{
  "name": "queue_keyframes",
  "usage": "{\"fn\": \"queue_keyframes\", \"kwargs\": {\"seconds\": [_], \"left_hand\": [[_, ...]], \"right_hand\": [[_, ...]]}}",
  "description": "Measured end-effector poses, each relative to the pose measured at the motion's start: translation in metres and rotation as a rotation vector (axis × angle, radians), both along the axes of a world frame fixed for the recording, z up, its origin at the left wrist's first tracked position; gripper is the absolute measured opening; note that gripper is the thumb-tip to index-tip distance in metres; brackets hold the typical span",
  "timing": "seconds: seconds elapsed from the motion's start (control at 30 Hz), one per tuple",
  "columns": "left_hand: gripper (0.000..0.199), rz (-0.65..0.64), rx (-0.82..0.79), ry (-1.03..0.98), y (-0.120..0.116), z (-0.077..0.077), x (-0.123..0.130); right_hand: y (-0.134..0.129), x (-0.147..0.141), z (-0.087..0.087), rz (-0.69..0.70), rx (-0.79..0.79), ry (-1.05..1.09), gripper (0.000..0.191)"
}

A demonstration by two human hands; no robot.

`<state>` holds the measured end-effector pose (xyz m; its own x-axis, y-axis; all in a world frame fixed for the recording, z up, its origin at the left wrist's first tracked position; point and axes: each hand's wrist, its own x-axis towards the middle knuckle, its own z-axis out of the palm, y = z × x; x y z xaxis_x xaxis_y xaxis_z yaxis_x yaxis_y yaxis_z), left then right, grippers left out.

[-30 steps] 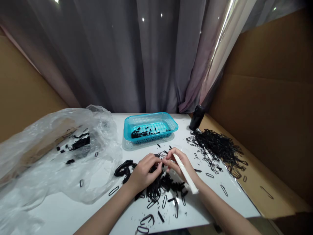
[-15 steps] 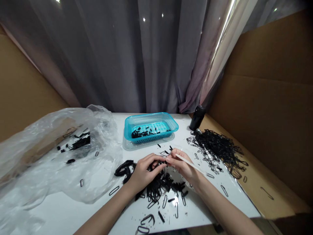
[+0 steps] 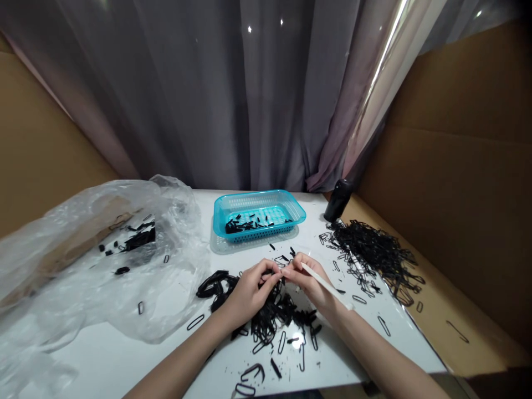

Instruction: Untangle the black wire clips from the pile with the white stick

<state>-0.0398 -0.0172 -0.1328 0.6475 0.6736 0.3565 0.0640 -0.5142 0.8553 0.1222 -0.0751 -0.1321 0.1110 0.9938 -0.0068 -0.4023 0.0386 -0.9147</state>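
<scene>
My left hand is closed in a pinch over the near pile of black rubber loops and strips. What its fingertips hold is too small and hidden to make out. Fingertip to fingertip with it, my right hand is also closed. A slim white stick-like tool lies across that hand, its far end angled back toward the wrist. Its working tip is hidden by the fingers. Loose black loops and short bits lie on the white table around both hands.
A blue plastic basket with short black pieces stands behind the hands. To the right, a heap of black loops spreads below a black cylinder. Crumpled clear plastic covers the left side. Cardboard walls flank the table.
The left hand's fingers have drawn in more tightly near the right fingertips. The whole view has shifted slightly; basket and heaps stay as they were.
</scene>
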Motion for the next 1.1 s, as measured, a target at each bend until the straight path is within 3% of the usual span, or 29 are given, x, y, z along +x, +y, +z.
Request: {"fn": "queue_keyframes", "kwargs": {"seconds": [0.17,0.33,0.47,0.6,0.77,0.97,1.1], "left_hand": [[0.007,-0.001,0.108,0.043,-0.003,-0.004,0.0],[0.008,-0.04,0.177,0.112,-0.008,-0.009,0.0],[0.006,0.043,0.227,0.049,-0.004,-0.009,0.0],[0.006,0.138,0.29,0.023,0.001,-0.008,-0.002],[0.007,0.143,0.316,0.036,0.001,-0.008,-0.004],[0.008,0.167,0.219,-0.048,0.002,-0.002,-0.003],[0.012,0.173,0.261,-0.103,0.003,0.002,-0.003]], "right_hand": [[0.004,-0.002,-0.004,-0.096,0.019,-0.006,0.048],[0.007,0.017,0.003,-0.22,0.05,0.019,0.051],[0.005,0.023,0.009,-0.182,0.035,0.053,0.036],[0.004,0.018,0.009,-0.141,0.026,0.081,0.032],[0.003,0.017,0.009,-0.103,0.018,0.111,0.03],[0.002,0.018,0.011,-0.089,0.003,0.109,0.031],[0.001,0.012,0.012,-0.047,-0.019,0.068,0.031]]}}
